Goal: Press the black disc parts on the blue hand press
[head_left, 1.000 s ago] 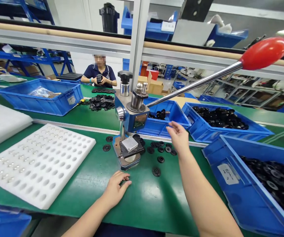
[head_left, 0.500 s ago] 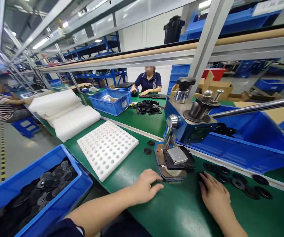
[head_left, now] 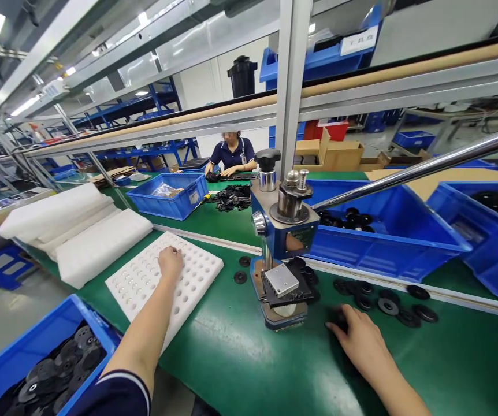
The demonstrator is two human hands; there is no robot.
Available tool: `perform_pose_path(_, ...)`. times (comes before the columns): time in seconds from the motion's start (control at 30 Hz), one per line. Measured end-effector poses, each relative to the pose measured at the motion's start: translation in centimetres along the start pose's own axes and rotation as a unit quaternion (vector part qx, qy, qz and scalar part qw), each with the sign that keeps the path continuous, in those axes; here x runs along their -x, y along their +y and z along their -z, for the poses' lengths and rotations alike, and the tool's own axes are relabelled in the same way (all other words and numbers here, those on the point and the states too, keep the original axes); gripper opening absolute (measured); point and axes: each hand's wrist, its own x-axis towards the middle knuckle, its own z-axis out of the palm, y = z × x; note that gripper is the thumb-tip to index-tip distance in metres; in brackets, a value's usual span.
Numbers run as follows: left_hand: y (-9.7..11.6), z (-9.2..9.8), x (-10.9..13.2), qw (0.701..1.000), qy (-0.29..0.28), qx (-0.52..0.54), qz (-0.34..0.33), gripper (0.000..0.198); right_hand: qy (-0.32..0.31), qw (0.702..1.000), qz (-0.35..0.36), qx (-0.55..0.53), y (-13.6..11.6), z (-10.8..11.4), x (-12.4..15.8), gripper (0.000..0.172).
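My left hand [head_left: 171, 261] reaches onto the white foam tray [head_left: 197, 288], its fingers pressed together over the rows of round holes; whatever they hold is too small to name. Small parts sit in the tray's left-hand holes. My right hand [head_left: 359, 335] rests low over the green table, right of the hand press [head_left: 284, 219], with fingers curled around a dark disc [head_left: 339, 315] that is partly hidden. On the press base, a metal block [head_left: 281, 279] lies on a black plate. Black discs [head_left: 388, 303] are scattered beyond my right hand.
A blue bin of black discs [head_left: 73, 341] stands at the lower left. Blue bins [head_left: 387, 242] line the back right. The press lever [head_left: 426, 164] slants up to the right. A person [head_left: 231, 155] works across the table, behind a blue bin [head_left: 179, 202].
My left hand has moved from beside the press base to the foam tray, and its fingers have closed. My right hand has curled its fingers. The view has turned right.
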Motion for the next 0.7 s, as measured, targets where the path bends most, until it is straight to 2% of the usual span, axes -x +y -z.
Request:
perform_pose_path(0.1,-1.5,-1.5,-0.5,0.999,0.020,-0.022,0.023,0.016,-0.021,1.000,0.011,-0.010,-0.5,1.4,0.2,0.030)
perform_pose_path(0.17,-2.1,-2.2,-0.8,0.999,0.027,-0.025,0.023,0.015,-0.047,0.999,0.011,0.011,-0.6,2.2,0.5,0.036)
perform_pose_path(0.33,-2.4,-2.9,-1.2,0.998,0.050,-0.007,0.022,0.011,-0.124,0.992,-0.006,0.018,-0.2,2.9,0.9,0.037)
perform_pose_path(0.53,-1.0,-1.5,-0.1,0.994,0.092,0.062,0.016,0.014,-0.096,0.994,-0.014,-0.041,0.0,2.0,0.6,0.030)
perform_pose_path(0.7,1.4,1.3,1.4,0.979,0.133,0.149,0.032,0.014,-0.075,0.995,-0.045,-0.048,-2.3,2.8,0.3,0.025)
